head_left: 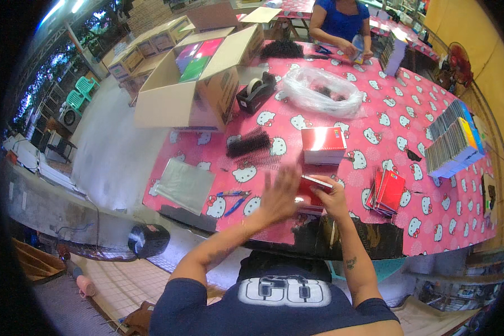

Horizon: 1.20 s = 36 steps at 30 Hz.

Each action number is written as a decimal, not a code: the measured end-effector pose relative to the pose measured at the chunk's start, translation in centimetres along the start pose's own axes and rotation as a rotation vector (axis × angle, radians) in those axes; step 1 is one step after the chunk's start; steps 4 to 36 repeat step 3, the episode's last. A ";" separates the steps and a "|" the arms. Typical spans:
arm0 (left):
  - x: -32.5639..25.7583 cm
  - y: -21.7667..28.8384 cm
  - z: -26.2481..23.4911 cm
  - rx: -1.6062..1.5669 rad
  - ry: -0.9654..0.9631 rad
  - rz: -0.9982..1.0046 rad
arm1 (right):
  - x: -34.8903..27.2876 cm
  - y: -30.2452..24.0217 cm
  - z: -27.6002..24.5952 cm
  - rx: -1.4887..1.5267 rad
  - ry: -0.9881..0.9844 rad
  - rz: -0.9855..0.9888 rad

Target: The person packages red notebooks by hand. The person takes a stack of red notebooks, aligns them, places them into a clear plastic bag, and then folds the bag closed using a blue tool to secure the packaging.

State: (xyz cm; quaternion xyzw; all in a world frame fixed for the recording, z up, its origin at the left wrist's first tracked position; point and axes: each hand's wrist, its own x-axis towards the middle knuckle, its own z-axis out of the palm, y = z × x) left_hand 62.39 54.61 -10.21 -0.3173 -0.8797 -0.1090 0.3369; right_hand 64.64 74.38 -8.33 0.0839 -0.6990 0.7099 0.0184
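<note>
My right hand (334, 197) grips a small red notebook (308, 183) by its edge, thumb on top, close to the table's near edge. Beside it, my left hand (283, 193) is blurred by motion, fingers stretched out and holding nothing that I can see. Whether its fingertips touch the notebook, I cannot tell. Just beyond both hands stands a neat stack of red notebooks (323, 140). A looser pile of red notebooks (389, 189) lies to the right. Blue-handled pliers (236, 203) rest left of my left hand, and black spiral binding coils (248, 143) lie farther up.
Clear plastic sleeves (186, 185) lie at the left edge. Behind are a tape dispenser (256, 92), an open carton (168, 109) and a clear plastic bag (322, 92). Stacked notebooks (455, 140) stand at right. A person in blue (341, 25) works across the pink-covered table (448, 204).
</note>
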 end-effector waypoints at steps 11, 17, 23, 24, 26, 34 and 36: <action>3.6 -1.3 0.0 0.264 -0.207 0.051 | 0.6 0.3 -0.5 0.041 -0.038 0.008; 3.6 -1.3 0.0 0.264 -0.207 0.051 | 0.6 0.3 -0.5 0.041 -0.038 0.008; 3.6 -1.3 0.0 0.264 -0.207 0.051 | 0.6 0.3 -0.5 0.041 -0.038 0.008; 3.6 -1.3 0.0 0.264 -0.207 0.051 | 0.6 0.3 -0.5 0.041 -0.038 0.008; 3.6 -1.3 0.0 0.264 -0.207 0.051 | 0.6 0.3 -0.5 0.041 -0.038 0.008; 3.6 -1.3 0.0 0.264 -0.207 0.051 | 0.6 0.3 -0.5 0.041 -0.038 0.008; 3.6 -1.3 0.0 0.264 -0.207 0.051 | 0.6 0.3 -0.5 0.041 -0.038 0.008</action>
